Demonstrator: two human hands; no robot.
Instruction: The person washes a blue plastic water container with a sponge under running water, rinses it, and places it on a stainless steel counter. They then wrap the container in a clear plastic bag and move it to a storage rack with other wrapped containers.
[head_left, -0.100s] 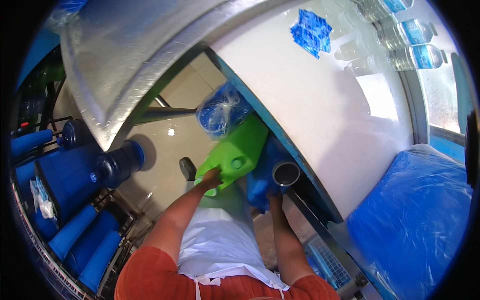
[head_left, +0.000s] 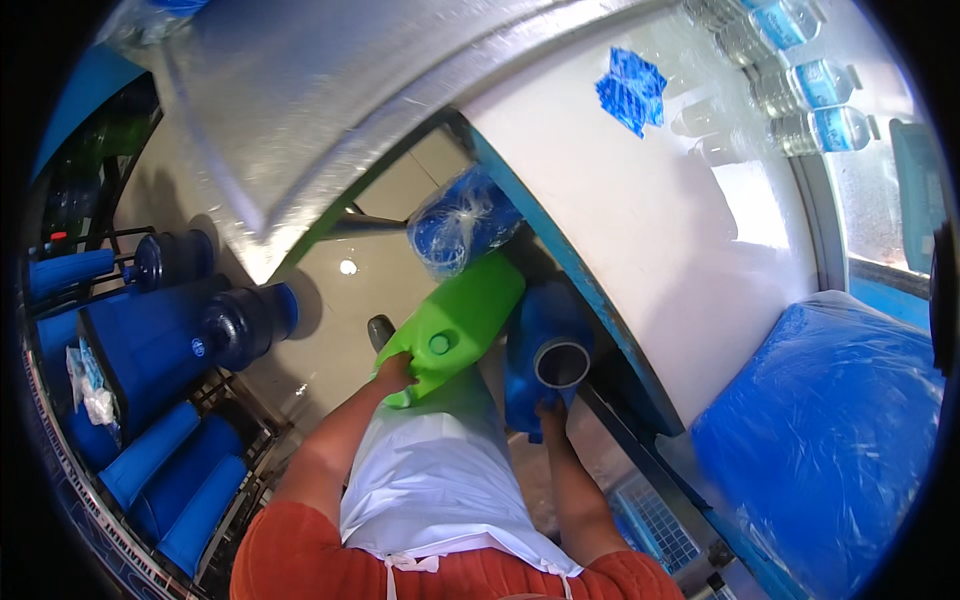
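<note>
A green plastic jerrycan with a round cap tilts in front of my white apron, held by my left hand with fingers wrapped on it near the handle. Beside it on the right, under the counter's edge, is a blue plastic container with a wide dark round opening rimmed in pale metal or plastic. My right hand is closed on this container's lower end, its fingertips partly hidden. Just beyond both containers lies a blue bundle wrapped in clear plastic.
Large blue bottles crowd the left rack. A metal worktop overhangs ahead. The white counter bears a blue packet and several small bottles. A plastic-covered blue pack fills the lower right. Tiled floor shows below.
The green jerrycan has shifted slightly down and toward the left with my left hand. The blue container and my right hand have moved slightly down in the picture; the surroundings shift with the view.
</note>
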